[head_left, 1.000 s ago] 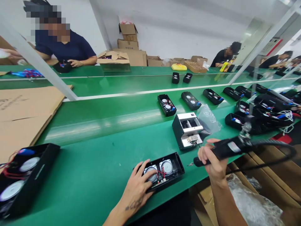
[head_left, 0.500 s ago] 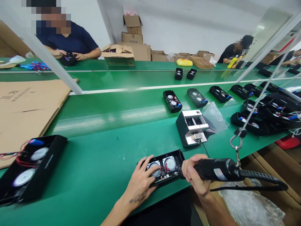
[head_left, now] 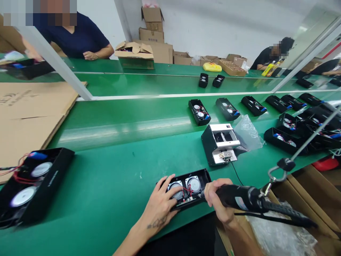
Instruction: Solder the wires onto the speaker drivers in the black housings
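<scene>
Low in the middle lies a black speaker housing (head_left: 205, 179) with two round silver drivers (head_left: 193, 184) and red wires inside. My left hand (head_left: 161, 203) grips it at its left end, with fingers reaching over the left driver and the thumb along the near side. Wrapped in my right hand (head_left: 220, 202) is a black electric screwdriver (head_left: 241, 197), pointing left into the housing's right end. Its tip sits near the right driver; the bit and any screw are too small to make out. A hook and cable (head_left: 282, 170) tether the tool from above.
Behind the housing stands a black-and-white screw feeder (head_left: 220, 145) beside a plastic bag (head_left: 249, 133). Another open housing (head_left: 53, 185) lies at left by a cardboard sheet (head_left: 29, 117). More housings (head_left: 283, 139) crowd the right. Two co-workers (head_left: 87, 35) sit across the bench.
The screwdriver's rear has swung slightly down and toward me, its tip staying at the housing. A co-worker's housing has moved left across the far bench. My left hand keeps its place.
</scene>
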Available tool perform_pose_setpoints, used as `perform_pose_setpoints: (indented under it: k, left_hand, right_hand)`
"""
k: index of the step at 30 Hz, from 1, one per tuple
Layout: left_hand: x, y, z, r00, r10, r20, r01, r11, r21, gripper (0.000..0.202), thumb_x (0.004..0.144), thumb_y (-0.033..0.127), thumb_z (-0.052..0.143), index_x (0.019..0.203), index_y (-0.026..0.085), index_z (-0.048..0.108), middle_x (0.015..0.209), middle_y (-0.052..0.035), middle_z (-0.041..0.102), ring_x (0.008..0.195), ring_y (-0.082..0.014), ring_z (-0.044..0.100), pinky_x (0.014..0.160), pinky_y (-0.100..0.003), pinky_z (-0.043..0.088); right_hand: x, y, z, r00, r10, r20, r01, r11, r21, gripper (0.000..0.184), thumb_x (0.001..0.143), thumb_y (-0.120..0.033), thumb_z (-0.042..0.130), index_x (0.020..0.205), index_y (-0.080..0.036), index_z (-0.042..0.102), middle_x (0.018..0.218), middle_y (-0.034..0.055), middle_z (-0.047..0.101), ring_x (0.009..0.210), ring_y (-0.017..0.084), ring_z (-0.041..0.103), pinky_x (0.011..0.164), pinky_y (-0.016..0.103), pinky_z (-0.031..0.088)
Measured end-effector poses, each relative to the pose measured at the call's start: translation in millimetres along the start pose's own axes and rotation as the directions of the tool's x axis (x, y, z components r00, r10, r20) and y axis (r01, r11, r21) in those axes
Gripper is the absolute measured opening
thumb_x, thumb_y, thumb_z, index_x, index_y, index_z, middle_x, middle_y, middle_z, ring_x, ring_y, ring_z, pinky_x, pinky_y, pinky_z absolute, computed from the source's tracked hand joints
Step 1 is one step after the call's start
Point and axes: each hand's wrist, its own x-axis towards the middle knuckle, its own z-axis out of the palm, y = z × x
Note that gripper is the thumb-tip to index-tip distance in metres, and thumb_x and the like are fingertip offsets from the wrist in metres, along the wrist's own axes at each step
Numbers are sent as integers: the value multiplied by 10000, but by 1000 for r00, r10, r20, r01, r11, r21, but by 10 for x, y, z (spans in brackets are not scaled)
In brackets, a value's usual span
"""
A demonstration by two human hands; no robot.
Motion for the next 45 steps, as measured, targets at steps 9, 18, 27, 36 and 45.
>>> perform_pose_setpoints:
  k: [9,18,27,36,45]
  left_hand:
    - [-10,-5,37,999,11,-42,-11,1000,-6,302,791,455,933,770,249,712,1360,28,745,1582,-377,358,1339,-524,158]
    - [-44,-112,101,995,51,-90,-48,998,38,373,732,577,954,794,282,734,1330,34,749,1581,-345,342,1348,-490,97]
    - [-54,-123,167,993,56,-101,-53,998,30,349,735,529,957,771,275,720,1342,48,746,1587,-354,325,1343,-506,94]
    - [7,-83,54,992,52,-111,-52,999,3,352,750,525,953,775,278,704,1340,61,755,1585,-322,333,1359,-438,63]
    - [-27,-108,84,995,52,-82,-49,998,34,348,761,560,942,805,280,741,1318,29,760,1572,-340,369,1347,-479,141]
  right_hand:
    - [519,-504,-25,964,-176,-199,193,978,73,160,1014,-268,690,1157,-297,624,601,-113,473,399,109,406,455,271,374]
    - [1679,-483,-550,673,-532,-513,420,846,-327,399,846,-418,901,1045,-256,595,765,-66,674,717,173,661,807,376,557]
    - [1454,-652,-773,780,-369,-505,270,927,-259,372,836,-344,874,1077,-225,617,567,-120,578,436,117,515,544,296,473]
    - [1493,-242,-798,856,-263,-446,125,941,-315,349,840,-364,871,980,-233,580,524,-117,587,419,121,519,530,295,473]
    - [1243,-271,-748,969,10,-248,-89,947,-309,324,801,-373,898,917,-219,638,517,-91,560,399,120,486,416,277,419]
